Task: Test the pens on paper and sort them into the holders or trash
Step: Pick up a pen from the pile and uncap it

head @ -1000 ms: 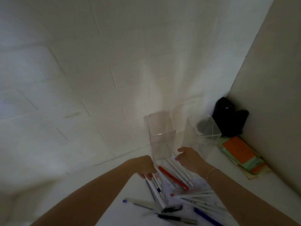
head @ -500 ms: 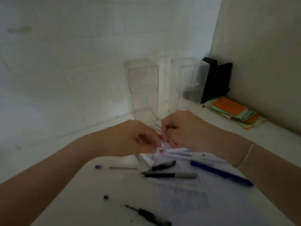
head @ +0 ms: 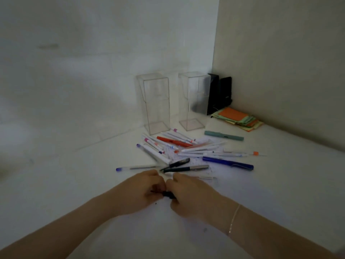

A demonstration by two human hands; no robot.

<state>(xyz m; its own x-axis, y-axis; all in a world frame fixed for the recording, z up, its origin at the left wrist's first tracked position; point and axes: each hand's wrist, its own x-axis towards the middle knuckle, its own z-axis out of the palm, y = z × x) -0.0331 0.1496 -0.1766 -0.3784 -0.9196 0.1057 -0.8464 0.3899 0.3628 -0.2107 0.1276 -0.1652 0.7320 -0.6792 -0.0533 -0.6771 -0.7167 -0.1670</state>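
My left hand (head: 143, 191) and my right hand (head: 188, 195) meet over the white paper (head: 186, 230), both closed on a small black pen (head: 168, 194) that shows only between the fingers. A heap of pens (head: 179, 146) lies beyond them: several white ones, an orange-red one (head: 173, 141), a dark blue one (head: 227, 163), a teal one (head: 224, 135) and a black and silver one (head: 186, 168). Two clear tall holders, the left holder (head: 155, 101) and the right holder (head: 194, 100), stand empty at the wall.
A black box (head: 220, 94) stands in the corner behind the right holder. A stack of orange, green and yellow sticky notes (head: 237, 118) lies beside it. A clear pen with a purple cap (head: 136, 167) lies left of the heap. Walls close the back and right.
The view dropped and pulled back. Both hands left the pen heap near the holders and came toward me, now gripping the black pen that lay on the paper.
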